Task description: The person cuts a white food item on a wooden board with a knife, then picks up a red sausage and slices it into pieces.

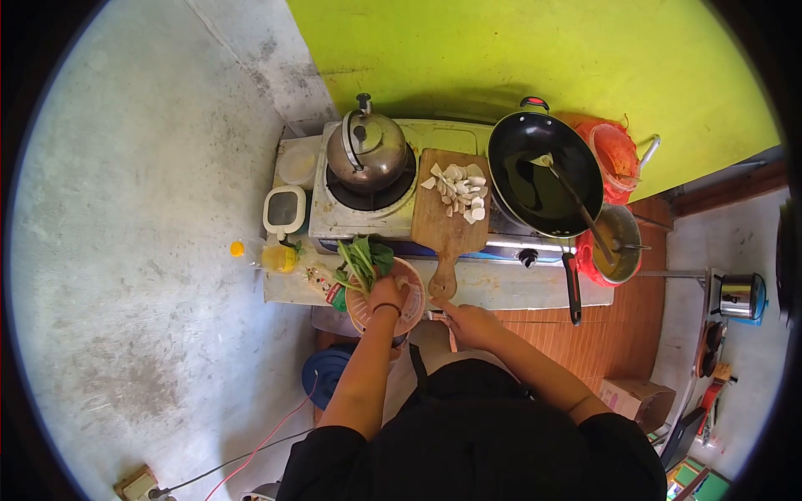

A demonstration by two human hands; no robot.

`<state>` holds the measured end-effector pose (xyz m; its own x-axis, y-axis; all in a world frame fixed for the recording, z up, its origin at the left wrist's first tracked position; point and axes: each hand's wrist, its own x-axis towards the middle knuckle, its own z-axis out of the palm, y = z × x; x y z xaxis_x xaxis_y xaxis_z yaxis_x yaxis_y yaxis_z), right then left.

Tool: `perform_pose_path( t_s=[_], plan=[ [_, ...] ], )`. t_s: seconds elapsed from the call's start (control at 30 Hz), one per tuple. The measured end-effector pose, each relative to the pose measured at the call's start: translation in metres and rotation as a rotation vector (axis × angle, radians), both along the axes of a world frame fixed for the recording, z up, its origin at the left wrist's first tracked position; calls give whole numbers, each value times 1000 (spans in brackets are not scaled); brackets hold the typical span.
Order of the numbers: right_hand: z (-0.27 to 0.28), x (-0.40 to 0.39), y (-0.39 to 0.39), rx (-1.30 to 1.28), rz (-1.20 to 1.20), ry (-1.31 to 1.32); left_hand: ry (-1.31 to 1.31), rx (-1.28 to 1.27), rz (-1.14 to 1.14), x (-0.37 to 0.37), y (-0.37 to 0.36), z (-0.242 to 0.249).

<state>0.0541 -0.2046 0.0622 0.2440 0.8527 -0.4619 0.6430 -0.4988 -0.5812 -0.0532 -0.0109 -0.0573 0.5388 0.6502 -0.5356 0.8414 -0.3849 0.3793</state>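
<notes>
Several light, bruisable-looking greens (362, 269), safest held by stems, jut toward 11 o'clock, clasped by the left hand (387, 294); the right hand (476, 325) has an unclear grip.

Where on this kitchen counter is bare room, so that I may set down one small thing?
The front ledge looks bare between the handles of the cutting board and wok. It is crowded leftward, with basket, greens and yellow bottle. The stove is crowded too: kettle, board and wok.

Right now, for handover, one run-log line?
left hand: grips green leafy stems over pink plastic basket | right hand: near brown wooden board's handle
</notes>
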Motion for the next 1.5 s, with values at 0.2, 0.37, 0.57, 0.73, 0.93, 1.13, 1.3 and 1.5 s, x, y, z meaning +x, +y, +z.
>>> perform_pose_path(
  t_s=[0.2, 0.37, 0.57, 0.73, 0.93, 1.13, 1.3, 1.5],
  plan=[
    [8, 2, 7, 80, -22, 70, -558, -733, 623, -21, 14, -2],
    [15, 4, 11, 179, -67, 175, -1060, -1248, 1056, -32, 3, 23],
    [21, 8, 9, 154, -75, 109, -1031, -1091, 807, -25, -7, 21],
    [11, 16, -4, 225, -122, 38, -877, -980, 734, -2, -7, 41],
    [31, 30, -19, 166, -254, -1, -857, -797, 477, 41, -9, 48],
    [23, 42, -24, 166, -330, -13, -932, -615, 250, 76, -7, 43],
    [25, 55, -12, 155, -362, -30, -931, -499, 171, 100, 0, 44],
    [10, 70, 4, 165, -354, -69, -760, -177, 71, 121, 10, 60]
  ],
)
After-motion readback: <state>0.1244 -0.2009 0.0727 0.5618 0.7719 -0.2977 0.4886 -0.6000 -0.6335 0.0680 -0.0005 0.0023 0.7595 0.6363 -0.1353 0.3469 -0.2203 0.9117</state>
